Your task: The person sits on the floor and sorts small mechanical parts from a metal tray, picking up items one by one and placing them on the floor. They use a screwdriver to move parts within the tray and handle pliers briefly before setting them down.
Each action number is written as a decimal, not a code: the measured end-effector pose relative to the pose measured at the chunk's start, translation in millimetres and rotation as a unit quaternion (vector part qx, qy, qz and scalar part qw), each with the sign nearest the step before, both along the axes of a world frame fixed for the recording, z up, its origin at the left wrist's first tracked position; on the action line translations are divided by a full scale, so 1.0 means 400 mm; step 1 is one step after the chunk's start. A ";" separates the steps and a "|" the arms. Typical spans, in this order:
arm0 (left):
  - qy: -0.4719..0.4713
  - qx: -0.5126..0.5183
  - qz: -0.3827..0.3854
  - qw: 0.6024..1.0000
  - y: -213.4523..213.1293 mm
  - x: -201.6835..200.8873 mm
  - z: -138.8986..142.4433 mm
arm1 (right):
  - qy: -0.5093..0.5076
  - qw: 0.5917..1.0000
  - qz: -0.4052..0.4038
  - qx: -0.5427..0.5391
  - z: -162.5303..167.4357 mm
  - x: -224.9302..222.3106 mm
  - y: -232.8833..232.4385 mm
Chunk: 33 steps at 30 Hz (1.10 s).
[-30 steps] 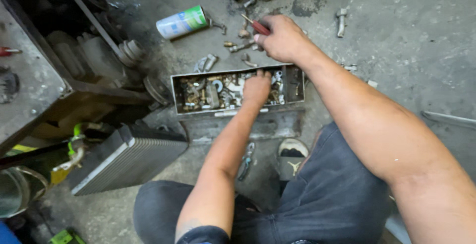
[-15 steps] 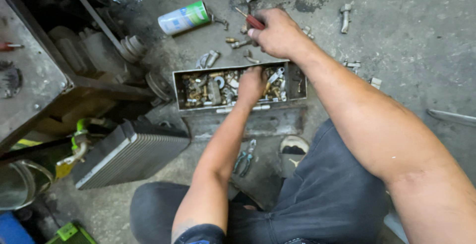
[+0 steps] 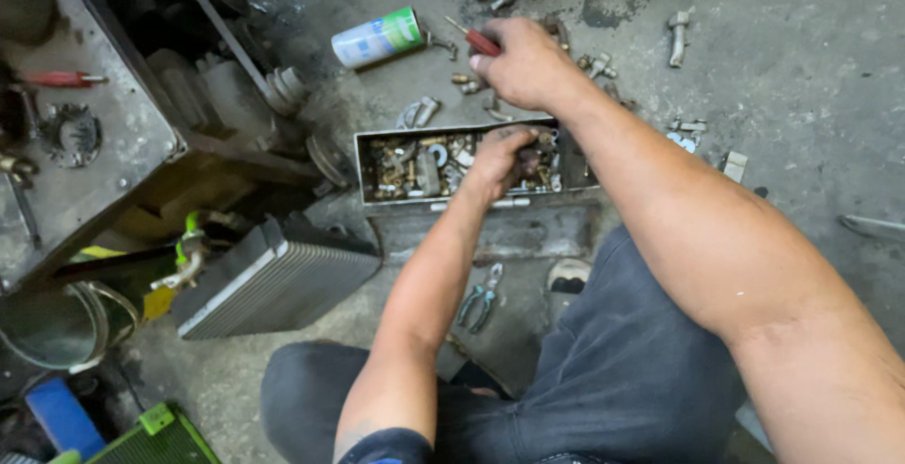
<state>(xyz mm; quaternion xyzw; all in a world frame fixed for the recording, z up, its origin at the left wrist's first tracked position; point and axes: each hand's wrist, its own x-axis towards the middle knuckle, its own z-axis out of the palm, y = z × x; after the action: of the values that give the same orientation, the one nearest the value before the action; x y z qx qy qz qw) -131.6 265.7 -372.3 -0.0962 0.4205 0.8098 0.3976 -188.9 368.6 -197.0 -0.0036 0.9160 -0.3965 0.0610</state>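
Nearest the person, below the left forearm, blue-handled pliers (image 3: 482, 298) lie on the gritty concrete floor (image 3: 811, 96) betw. the knees, by a dark shoe toe (image 3: 568, 276). Further up, left hand (image 3: 501, 159) is down inside a shallow rectangular metal tray (image 3: 379, 134), fingers curled into the contents; whether they pinch any one piece can't be told. Tray is packed w/ small brass & steel fittings (image 3: 410, 164), nuts, bent tube ends, all dull, greasy and jumbled; its thin sheet-metal wall runs just left of the hand. Just beyond the tray, right hand (image 3: 521, 65) is a closed fist on a red-handled tool (image 3: 482, 41), prob. a screwdriver, w/ red grip and a bit of shank poking out the thumb side. Hands sit close, right one directly past the left, not touching. Loose fittings scatter on the floor round the right fist. Left of that fist a white-and-green spray can (image 3: 377, 38) lies on its side, smooth cylinder. Well left of the left arm: a finned grey radiator-type core (image 3: 273, 280), ribbed face, and a stained metal bench top (image 3: 90, 157) w/ another red-handled tool on it. Vs. half a sec ago: hands in much the same spots, right fist still clamped on the tool, left still in the tray; view shifted only slightly.
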 end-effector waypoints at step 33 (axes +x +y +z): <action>0.320 -0.668 -0.320 0.591 -0.219 -0.034 0.047 | -0.039 0.998 0.010 -0.042 -0.005 -0.025 -0.103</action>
<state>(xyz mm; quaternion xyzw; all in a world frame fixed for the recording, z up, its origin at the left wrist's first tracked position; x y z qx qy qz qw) -145.2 178.0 -353.6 0.0711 0.9475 0.1008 0.2949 -198.9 327.3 -199.1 0.0003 0.8953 -0.4340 0.1007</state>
